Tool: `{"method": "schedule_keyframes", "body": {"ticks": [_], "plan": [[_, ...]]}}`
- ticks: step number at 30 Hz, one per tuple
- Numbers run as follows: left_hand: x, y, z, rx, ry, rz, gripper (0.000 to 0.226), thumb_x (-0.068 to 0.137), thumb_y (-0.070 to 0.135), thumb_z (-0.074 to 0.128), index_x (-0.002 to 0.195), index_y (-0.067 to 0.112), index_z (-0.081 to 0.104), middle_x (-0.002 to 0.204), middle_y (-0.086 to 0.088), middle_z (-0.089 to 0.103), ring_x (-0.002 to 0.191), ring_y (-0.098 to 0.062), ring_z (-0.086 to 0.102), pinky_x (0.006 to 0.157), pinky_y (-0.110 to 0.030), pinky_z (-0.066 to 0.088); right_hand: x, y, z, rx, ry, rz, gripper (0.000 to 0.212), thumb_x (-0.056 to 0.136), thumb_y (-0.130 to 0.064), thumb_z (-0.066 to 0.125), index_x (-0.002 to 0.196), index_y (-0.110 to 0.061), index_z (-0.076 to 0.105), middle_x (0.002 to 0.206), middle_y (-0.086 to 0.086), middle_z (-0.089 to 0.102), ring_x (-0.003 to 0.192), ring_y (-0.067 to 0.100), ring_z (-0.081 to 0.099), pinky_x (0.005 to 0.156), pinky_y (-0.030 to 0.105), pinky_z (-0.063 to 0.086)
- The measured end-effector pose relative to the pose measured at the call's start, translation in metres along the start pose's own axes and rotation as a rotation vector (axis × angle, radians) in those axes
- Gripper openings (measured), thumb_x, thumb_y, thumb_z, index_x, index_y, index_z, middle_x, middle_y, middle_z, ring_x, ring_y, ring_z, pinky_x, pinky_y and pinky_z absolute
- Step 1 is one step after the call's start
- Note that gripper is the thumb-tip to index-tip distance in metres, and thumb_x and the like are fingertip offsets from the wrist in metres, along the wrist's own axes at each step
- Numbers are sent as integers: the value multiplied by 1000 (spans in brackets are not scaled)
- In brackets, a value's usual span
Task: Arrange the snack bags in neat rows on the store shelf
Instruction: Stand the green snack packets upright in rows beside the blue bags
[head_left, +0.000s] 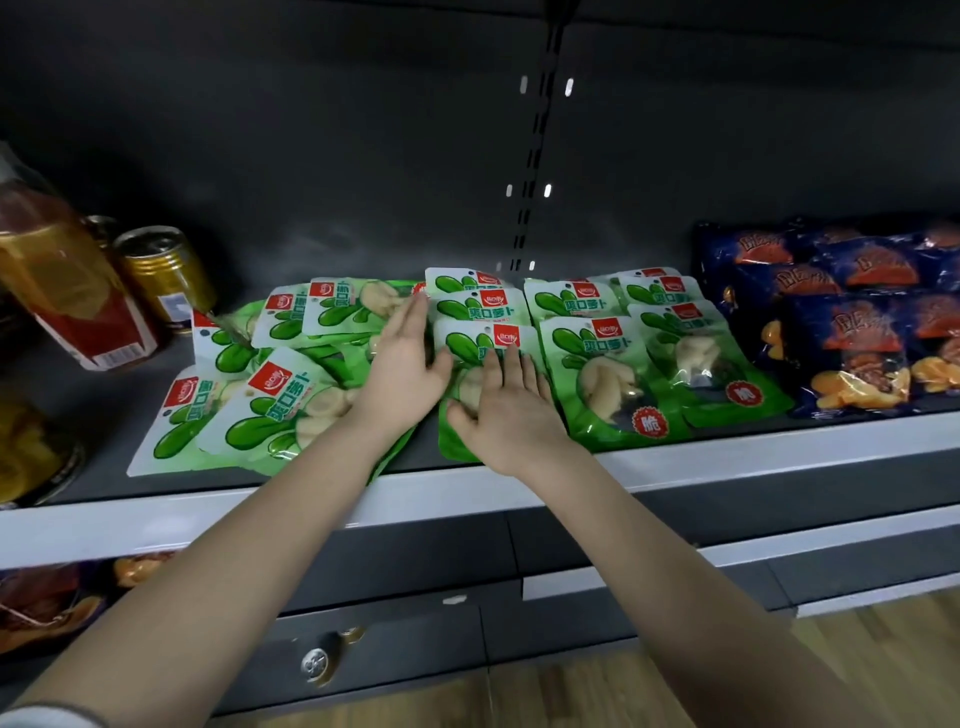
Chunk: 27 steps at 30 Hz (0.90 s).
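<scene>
- Shelf (727, 460): dark deck with a pale front edge; it carries every item listed here.
- Middle column of green snack bags (470, 343): three bags overlapping front to back at the centre of the shelf; the front bag lies under both hands.
- Right columns of green snack bags (613, 364): two tidy overlapping columns, just beside the middle column.
- Left heap of green snack bags (270, 410): loose and tilted at mixed angles, overlapping one another; the front ones reach the shelf edge.
- Left hand (402, 364): fingers straight and together, laid along the left side of the middle column, thumb touching the front bag; it grips nothing.
- Right hand (506, 410): palm down, fingers spread flat, pressing on the front bag.
- Blue snack bags (852, 322): stacked at the far right, next to the green columns.
- Gold can (166, 275): upright at the far left.
- Red-labelled bottle (67, 291): tilted, beside the can.
</scene>
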<state>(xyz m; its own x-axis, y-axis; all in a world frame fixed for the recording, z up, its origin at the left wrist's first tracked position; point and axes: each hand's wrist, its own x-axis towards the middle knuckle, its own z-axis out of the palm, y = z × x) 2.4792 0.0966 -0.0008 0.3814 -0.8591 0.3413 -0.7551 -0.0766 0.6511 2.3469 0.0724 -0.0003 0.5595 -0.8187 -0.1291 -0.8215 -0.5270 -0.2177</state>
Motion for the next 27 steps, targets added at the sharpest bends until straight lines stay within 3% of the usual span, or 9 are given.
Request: {"method": "schedule_keyframes", "body": {"ticks": [3,6,13,21,25,27], "plan": [[0,-1,-3,30,126,20,57,81,3,45,137,-4,39,144,-20,37,136,-33,32,116,-37,21,5,-2,0,5,8,9,79,95,-52,29,151,-8,-5,158,16,-12,146,31,-9,119,44,-2],[3,-10,-4,253,195,19,55,76,12,46,130,1,49,140,-16,45,132,-33,36,114,-48,20,9,-3,2,9,35,-5,77,95,-51,28,151,-10,-5,158,8,-15,145,30,-12,119,46,-1],[7,-18,8,473,15,-97,48,92,23,41,138,10,43,147,-7,39,138,-29,26,114,-42,20,13,0,3,17,47,-46,72,95,-48,28,152,-15,-2,159,1,-15,146,25,-12,118,48,-3],[8,-16,4,430,-18,-112,45,92,22,42,136,11,47,146,-9,40,137,-30,26,114,-40,18,13,1,1,29,51,-75,72,95,-46,30,152,-16,-1,159,0,-14,146,23,-11,117,47,-3],[14,-11,-22,159,-146,-81,44,87,5,46,131,10,54,144,-12,44,135,-28,36,114,-30,25,4,2,-6,42,220,-215,59,98,-35,33,151,-18,16,160,0,-2,147,18,-5,117,46,-6],[11,-12,-41,94,-134,-61,48,85,0,46,129,16,57,142,-7,47,132,-25,41,111,-26,28,3,2,-11,58,294,-269,53,98,-29,34,149,-18,25,160,0,6,147,17,0,117,44,-7]]}}
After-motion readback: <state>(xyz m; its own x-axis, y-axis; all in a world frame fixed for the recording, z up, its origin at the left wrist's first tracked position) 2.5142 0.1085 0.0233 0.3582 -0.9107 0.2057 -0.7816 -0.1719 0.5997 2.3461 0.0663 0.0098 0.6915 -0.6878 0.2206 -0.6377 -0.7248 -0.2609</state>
